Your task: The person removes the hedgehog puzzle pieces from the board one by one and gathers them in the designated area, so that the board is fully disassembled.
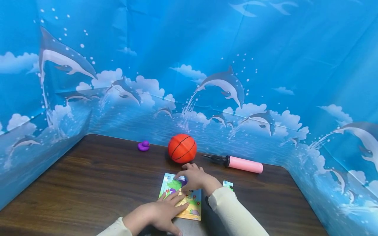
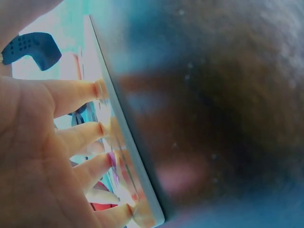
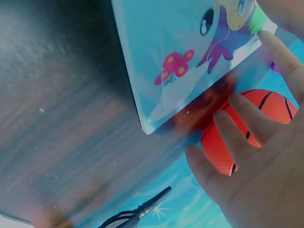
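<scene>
A colourful cartoon jigsaw puzzle (image 1: 193, 206) lies flat on the table, straight below me. My left hand (image 1: 160, 213) rests on its lower left part with fingers spread. In the left wrist view those fingertips press on the face of the thin board (image 2: 128, 137). My right hand (image 1: 195, 178) reaches over the top of the puzzle and covers its upper right part. The right wrist view shows the index fingertip and thumb at a green patch near the board's edge, the other fingers (image 3: 242, 137) extended past it. A butterfly corner of the board (image 3: 152, 85) shows there.
A red-orange ball (image 1: 182, 148) sits just beyond the puzzle. A purple toy duck (image 1: 143, 146) is at the back left. A pink hand pump (image 1: 245, 164) lies at the back right. Beside my right wrist is a partly hidden puzzle piece (image 1: 228, 184). A dolphin-print curtain (image 1: 189, 82) surrounds the table.
</scene>
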Demonstrator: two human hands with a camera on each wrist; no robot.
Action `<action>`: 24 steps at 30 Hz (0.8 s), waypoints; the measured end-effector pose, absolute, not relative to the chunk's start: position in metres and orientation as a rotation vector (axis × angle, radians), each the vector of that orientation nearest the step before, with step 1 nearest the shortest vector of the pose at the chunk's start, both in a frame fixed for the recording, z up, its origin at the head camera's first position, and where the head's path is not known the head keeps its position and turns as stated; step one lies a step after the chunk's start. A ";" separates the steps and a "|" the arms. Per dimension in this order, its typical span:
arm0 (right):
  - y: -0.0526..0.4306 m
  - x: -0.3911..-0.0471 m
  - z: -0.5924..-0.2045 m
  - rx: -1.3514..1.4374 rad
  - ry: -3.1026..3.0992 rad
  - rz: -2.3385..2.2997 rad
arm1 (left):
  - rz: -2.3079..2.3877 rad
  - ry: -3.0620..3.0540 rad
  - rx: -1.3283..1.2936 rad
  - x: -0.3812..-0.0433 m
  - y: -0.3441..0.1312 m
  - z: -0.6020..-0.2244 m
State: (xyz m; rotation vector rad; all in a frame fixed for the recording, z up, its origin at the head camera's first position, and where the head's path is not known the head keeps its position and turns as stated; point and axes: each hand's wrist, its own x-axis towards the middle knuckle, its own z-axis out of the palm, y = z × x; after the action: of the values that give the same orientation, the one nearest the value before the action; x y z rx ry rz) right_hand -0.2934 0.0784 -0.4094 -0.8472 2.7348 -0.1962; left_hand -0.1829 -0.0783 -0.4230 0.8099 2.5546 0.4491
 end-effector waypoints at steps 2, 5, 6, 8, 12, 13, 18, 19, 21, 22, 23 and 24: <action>0.077 -0.294 -0.408 -0.828 2.729 -0.197 | 0.454 2.550 0.815 -0.183 -0.078 -0.424; 0.076 -0.294 -0.405 -0.818 2.733 -0.201 | 0.449 2.551 0.826 -0.184 -0.077 -0.424; 0.076 -0.294 -0.404 -0.825 2.737 -0.197 | 0.446 2.553 0.828 -0.184 -0.077 -0.424; 0.075 -0.294 -0.402 -0.848 2.745 -0.192 | 0.438 2.558 0.827 -0.185 -0.076 -0.424; 0.073 -0.295 -0.401 -0.908 2.772 -0.167 | 0.444 2.558 0.820 -0.185 -0.076 -0.423; 0.073 -0.295 -0.401 -0.922 2.778 -0.168 | 0.449 2.554 0.820 -0.185 -0.076 -0.422; 0.076 -0.294 -0.410 -0.988 2.789 -0.249 | 0.460 2.544 0.804 -0.184 -0.077 -0.421; 0.077 -0.293 -0.412 -0.993 2.784 -0.282 | 0.461 2.545 0.803 -0.184 -0.078 -0.421; 0.079 -0.293 -0.416 -0.988 2.762 -0.394 | 0.457 2.548 0.799 -0.184 -0.078 -0.422; 0.080 -0.293 -0.418 -0.978 2.747 -0.462 | 0.454 2.550 0.798 -0.183 -0.078 -0.423; 0.082 -0.293 -0.420 -0.967 2.730 -0.538 | 0.451 2.554 0.799 -0.183 -0.079 -0.423; 0.083 -0.293 -0.422 -0.953 2.709 -0.618 | 0.448 2.558 0.798 -0.183 -0.079 -0.424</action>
State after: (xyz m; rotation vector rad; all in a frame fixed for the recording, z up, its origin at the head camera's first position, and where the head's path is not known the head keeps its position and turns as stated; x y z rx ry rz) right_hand -0.2933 0.0830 -0.4221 -0.9529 2.7095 -0.6178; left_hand -0.1830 -0.0789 -0.4243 0.7979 2.5576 0.4483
